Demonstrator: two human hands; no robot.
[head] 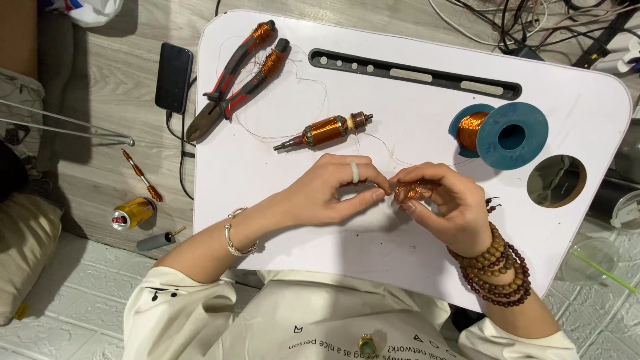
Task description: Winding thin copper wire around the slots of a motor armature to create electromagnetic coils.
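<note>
2 hands pinch my copper wire coil [408, 192]: left hand [333, 190] grip closed steadying (thumb and forefinger), right hand [443, 200] clamped on it over the surface [413, 253].

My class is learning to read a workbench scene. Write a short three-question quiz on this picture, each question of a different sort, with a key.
1. True or false: the pliers lie on the white tray, with copper wire wound on both handles.
2. Multiple choice: the small coil of copper wire is held by
A. the left hand alone
B. the fingertips of both hands, left and right hand
C. the pliers
3. Fill in: the wound rotor lies on the tray between the pliers and the teal ____ of copper wire.

Key: 1 true; 2 B; 3 spool.
</note>
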